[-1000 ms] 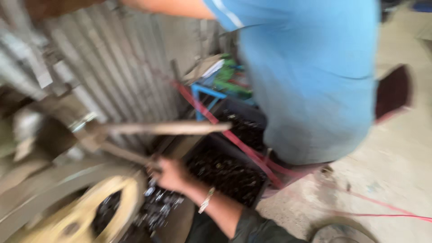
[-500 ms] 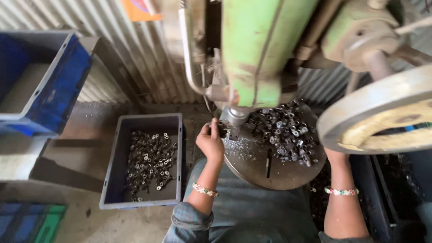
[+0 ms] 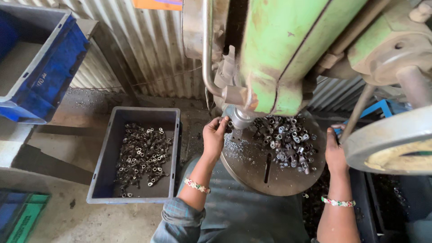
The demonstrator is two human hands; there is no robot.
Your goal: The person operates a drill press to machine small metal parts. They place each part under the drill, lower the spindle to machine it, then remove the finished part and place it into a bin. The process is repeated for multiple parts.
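Under the green press head (image 3: 288, 54), your left hand (image 3: 214, 137) is pinching a small metal fitting (image 3: 227, 123) at the die; light, hard, likely slick, so hold its sides. Your right hand (image 3: 335, 150) is curling around the lever rod (image 3: 355, 119).

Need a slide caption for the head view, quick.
Left hand at a green press, right hand beside its round table of small metal parts.

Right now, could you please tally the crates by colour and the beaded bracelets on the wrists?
Grey crate of small metal parts: 1
Blue crate: 1
Green crate: 1
Beaded bracelets, left wrist and right wrist: 2
Total: 5
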